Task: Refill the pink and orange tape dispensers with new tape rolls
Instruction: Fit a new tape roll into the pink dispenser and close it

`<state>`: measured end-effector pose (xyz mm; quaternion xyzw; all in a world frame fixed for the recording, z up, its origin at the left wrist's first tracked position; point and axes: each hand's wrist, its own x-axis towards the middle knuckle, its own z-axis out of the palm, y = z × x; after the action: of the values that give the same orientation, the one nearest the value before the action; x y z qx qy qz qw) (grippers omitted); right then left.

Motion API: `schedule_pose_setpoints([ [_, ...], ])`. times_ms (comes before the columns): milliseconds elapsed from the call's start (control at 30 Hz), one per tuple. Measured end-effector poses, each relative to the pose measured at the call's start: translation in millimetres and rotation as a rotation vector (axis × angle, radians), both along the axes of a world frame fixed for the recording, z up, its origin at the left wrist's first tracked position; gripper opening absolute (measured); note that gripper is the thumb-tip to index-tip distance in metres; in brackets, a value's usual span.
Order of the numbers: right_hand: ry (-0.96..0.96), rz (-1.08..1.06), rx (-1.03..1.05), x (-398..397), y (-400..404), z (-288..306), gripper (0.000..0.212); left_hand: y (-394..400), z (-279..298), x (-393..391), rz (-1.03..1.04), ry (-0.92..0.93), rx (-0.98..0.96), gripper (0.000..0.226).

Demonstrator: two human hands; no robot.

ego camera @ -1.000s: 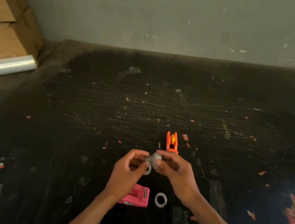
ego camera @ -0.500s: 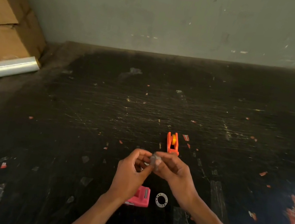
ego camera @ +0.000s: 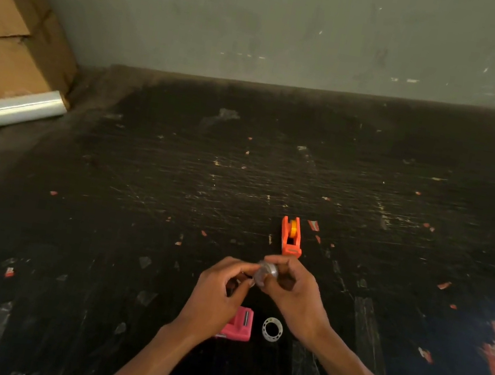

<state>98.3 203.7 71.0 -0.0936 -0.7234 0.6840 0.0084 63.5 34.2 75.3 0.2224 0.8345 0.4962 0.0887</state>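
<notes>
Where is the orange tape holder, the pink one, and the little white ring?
orange tape dispenser point(ego camera: 291, 237): head view, on its orange body below the yellow wheel.
pink tape dispenser point(ego camera: 239, 326): head view, on its visible top.
white ring point(ego camera: 272, 328): head view, on its rim.

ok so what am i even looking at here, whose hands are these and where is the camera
The camera is worn on a person's head and looks forward and down, so the two bare hands are that person's own. There is no machine. The left hand and right hand together hold a small clear tape roll above a dark, scratched table. On the table lie an orange tape dispenser beyond the hands, a pink tape dispenser partly hidden under the left wrist, and a white ring beside it. Cardboard boxes and a clear film roll sit far left.
</notes>
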Motion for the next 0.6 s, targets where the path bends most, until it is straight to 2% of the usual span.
schedule_pose_setpoints([
  [200,0.033,0.027,0.171,1,-6,1,0.026,-10,-7,-2,0.006,0.017,-0.059,0.034],
  [367,0.025,0.112,0.284,3,-9,-6,0.028,-31,-23,-5,-0.003,0.068,-0.231,0.034],
  [600,0.089,0.284,0.46,9,-15,-20,0.029,-62,-42,-4,-0.097,-0.059,-0.442,0.055],
])
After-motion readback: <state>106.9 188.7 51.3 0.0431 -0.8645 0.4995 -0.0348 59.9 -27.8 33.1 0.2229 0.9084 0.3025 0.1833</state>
